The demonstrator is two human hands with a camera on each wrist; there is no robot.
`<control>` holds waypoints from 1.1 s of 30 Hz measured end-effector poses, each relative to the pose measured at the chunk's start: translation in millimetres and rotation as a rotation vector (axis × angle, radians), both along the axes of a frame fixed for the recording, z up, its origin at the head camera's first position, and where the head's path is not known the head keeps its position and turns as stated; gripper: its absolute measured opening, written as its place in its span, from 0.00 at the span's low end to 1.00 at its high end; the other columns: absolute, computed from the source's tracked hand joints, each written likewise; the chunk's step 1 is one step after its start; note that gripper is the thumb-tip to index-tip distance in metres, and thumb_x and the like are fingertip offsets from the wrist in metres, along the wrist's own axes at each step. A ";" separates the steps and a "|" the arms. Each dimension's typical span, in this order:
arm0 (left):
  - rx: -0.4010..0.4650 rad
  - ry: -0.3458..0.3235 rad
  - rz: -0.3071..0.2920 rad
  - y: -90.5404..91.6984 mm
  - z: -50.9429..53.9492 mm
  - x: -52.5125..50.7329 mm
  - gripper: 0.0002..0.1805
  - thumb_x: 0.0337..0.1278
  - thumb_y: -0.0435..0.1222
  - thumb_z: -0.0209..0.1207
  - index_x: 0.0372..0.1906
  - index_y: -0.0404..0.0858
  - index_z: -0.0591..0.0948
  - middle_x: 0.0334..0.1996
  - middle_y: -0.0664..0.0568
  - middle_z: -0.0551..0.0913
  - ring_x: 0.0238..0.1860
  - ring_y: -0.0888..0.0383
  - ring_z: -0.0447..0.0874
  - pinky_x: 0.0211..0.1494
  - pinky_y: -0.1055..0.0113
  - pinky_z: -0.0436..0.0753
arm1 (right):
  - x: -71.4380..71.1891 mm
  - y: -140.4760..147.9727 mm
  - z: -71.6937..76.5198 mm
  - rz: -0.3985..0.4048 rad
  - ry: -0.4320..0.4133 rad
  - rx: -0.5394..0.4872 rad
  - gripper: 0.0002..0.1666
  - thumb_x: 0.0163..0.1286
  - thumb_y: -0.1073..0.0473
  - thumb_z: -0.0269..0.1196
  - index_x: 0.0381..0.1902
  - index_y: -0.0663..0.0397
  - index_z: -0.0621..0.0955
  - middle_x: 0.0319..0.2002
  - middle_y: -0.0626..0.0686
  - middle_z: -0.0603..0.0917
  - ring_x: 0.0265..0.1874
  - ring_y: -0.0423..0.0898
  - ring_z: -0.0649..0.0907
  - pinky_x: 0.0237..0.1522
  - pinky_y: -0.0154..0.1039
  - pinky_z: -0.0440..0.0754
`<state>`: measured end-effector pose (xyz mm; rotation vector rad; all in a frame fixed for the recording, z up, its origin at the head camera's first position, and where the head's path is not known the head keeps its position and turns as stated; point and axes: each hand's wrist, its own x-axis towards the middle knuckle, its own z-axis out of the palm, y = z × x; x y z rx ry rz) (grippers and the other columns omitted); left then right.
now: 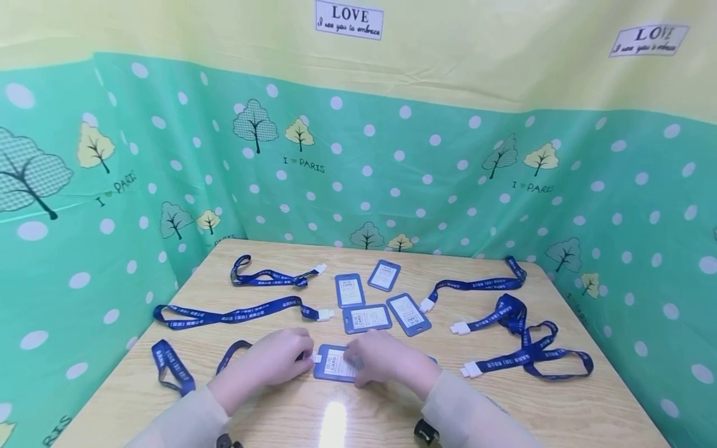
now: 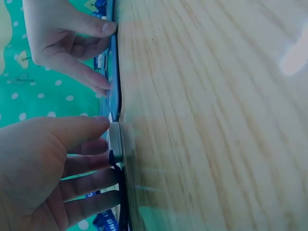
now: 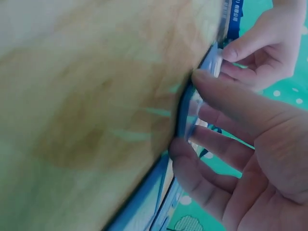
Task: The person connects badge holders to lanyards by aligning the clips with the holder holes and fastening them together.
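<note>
A blue card holder (image 1: 336,363) lies on the table between the hands, its label partly covered by the right hand (image 1: 374,358). In the right wrist view the right hand's (image 3: 231,139) thumb and fingers grip the holder's (image 3: 185,108) edges. The left hand (image 1: 278,358) pinches the white clip (image 1: 317,358) of a blue lanyard at the holder's left end. The left wrist view shows that clip (image 2: 115,139) at the fingertips of the left hand (image 2: 67,168), beside the holder (image 2: 114,82). Whether clip and holder are joined, I cannot tell.
Several card holders (image 1: 366,318) lie behind the hands, and another is partly hidden under the right forearm. Blue lanyards with white clips lie left (image 1: 224,317) and right (image 1: 538,354) on the wooden table (image 1: 291,417). A patterned curtain (image 1: 358,186) stands around it.
</note>
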<state>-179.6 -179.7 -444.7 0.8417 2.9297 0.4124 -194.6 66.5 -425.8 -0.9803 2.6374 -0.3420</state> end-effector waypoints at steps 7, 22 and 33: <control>-0.006 0.077 0.030 -1.1 8.0 -3.0 0.07 0.61 0.46 0.69 0.39 0.48 0.88 0.37 0.61 0.83 0.35 0.65 0.80 0.40 0.66 0.84 | -9.0 19.0 16.5 -0.067 -0.081 -0.152 0.30 0.59 0.51 0.77 0.60 0.42 0.84 0.56 0.42 0.85 0.46 0.41 0.85 0.45 0.40 0.85; 0.107 0.401 0.003 0.2 48.6 -9.0 0.10 0.60 0.47 0.70 0.42 0.48 0.88 0.41 0.60 0.85 0.41 0.63 0.84 0.43 0.66 0.86 | -17.4 53.1 64.7 -0.067 0.068 -0.452 0.24 0.68 0.49 0.71 0.60 0.45 0.84 0.45 0.41 0.86 0.39 0.39 0.83 0.38 0.35 0.85; 0.177 0.436 0.032 4.3 65.5 -13.4 0.14 0.62 0.45 0.69 0.50 0.44 0.87 0.47 0.54 0.86 0.49 0.55 0.86 0.51 0.59 0.87 | -25.2 63.1 74.0 -0.154 0.061 -0.701 0.22 0.70 0.54 0.70 0.60 0.48 0.84 0.49 0.47 0.87 0.44 0.45 0.86 0.47 0.39 0.87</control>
